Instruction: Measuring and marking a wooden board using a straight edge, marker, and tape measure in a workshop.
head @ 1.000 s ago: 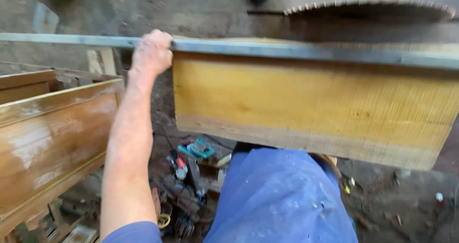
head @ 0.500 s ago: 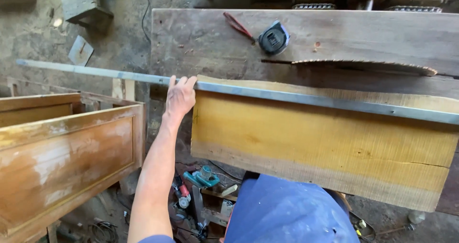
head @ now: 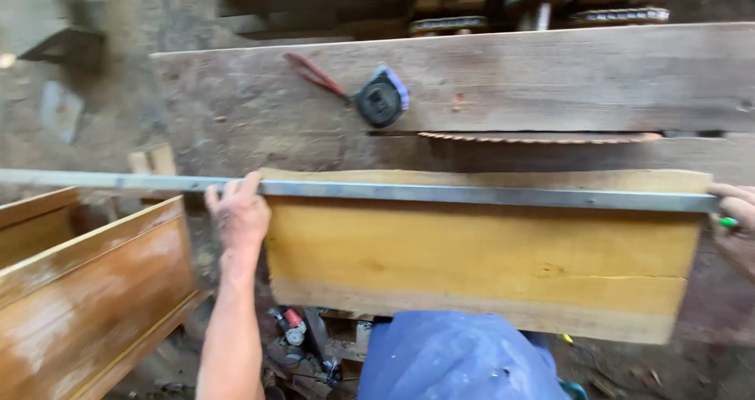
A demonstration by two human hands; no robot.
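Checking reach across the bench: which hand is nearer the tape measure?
Left. The left hand grips the metal bar below-left of the tape measure; the right hand is far right.

Saw bench [head: 550,85]: yellow plank [head: 480,250], tape measure [head: 382,98].

One head-worn camera looks steeply down and forward from close above the bench [head: 550,85], taking in its near edge, the floor below, and both hands at the frame's sides.

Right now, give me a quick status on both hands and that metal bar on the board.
Left hand gripping metal bar. Right hand at bar's far end, green marker in fingers. Bar lies across yellow board. Saw blade just beyond board.
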